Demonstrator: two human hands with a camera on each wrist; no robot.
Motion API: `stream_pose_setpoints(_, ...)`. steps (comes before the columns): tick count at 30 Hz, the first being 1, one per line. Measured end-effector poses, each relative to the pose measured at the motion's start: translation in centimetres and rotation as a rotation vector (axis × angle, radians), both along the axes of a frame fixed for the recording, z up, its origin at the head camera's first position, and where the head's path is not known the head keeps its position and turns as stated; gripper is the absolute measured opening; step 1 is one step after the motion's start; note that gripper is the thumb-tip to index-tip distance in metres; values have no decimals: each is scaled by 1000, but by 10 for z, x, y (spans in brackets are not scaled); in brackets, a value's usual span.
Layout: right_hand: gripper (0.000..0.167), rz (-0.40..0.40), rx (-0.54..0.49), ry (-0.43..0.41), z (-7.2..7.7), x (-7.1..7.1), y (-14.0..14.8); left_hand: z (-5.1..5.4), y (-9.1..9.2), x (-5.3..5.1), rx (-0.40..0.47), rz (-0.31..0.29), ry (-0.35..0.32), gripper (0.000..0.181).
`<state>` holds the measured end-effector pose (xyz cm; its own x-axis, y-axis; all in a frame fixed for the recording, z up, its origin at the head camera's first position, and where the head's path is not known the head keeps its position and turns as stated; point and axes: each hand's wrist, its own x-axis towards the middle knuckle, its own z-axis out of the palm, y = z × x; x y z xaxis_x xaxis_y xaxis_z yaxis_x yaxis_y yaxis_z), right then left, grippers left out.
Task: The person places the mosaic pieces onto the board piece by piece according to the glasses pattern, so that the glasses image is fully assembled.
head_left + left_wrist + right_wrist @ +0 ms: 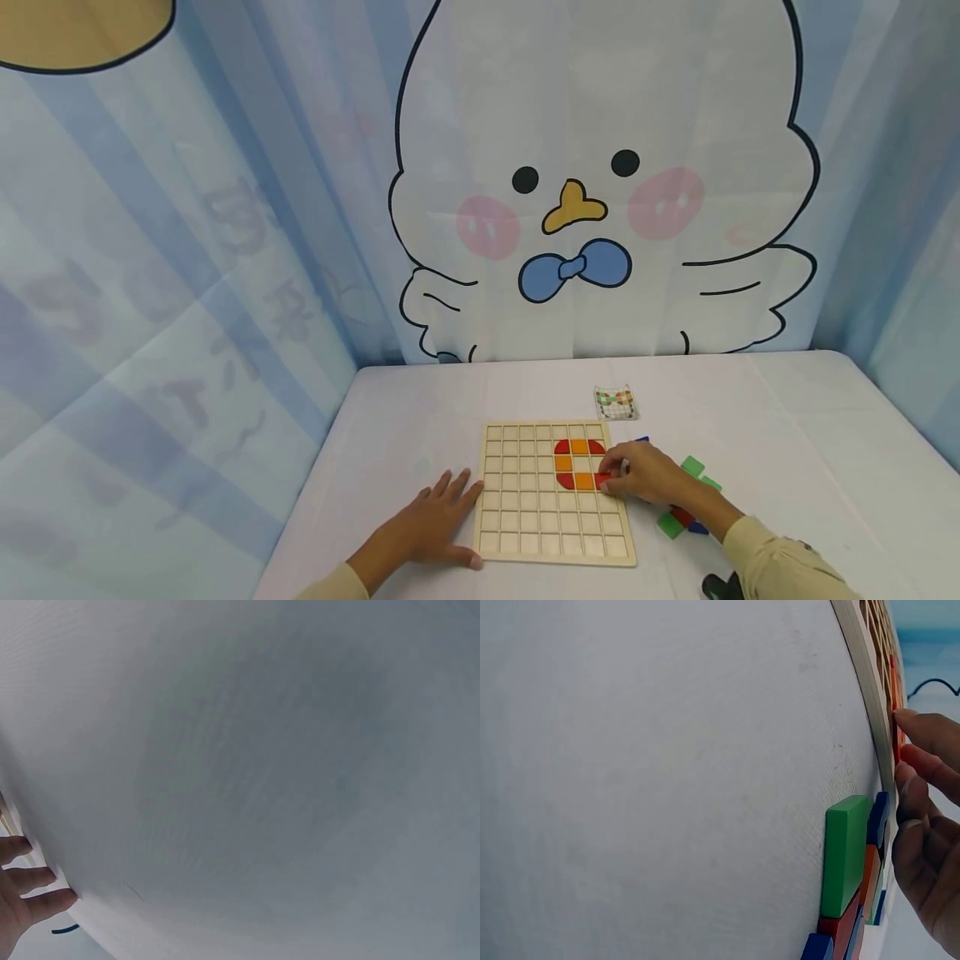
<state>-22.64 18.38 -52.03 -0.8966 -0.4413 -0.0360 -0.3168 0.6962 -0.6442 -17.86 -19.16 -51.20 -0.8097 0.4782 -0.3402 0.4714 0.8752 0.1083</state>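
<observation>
Board [529, 522] looked pale, gridded; right hand [647, 473] seemingly pinched a red tile [600, 482] on it, left hand [437, 523] splayed at its left.

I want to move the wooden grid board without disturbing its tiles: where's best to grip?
Probably grip the wooden grid board by its near rim, from the person's side: it lies flat, that edge is mostly free, and the red and orange tiles sit farther back.

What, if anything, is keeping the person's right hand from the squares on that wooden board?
Nothing visible: the right hand already reaches over the right edge of the wooden board and appears to pinch a red piece. The loose coloured pieces lie beside the board.
</observation>
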Motion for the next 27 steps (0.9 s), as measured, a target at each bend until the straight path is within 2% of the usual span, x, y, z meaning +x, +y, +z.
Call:
stream_pose_setpoints(21,18,-4,10,10,4,2,-2,-1,0,-2,-15,-7,13,110)
stream_pose_setpoints(27,21,34,-54,17,3,3,3,-2,0,0,6,-1,-8,110)
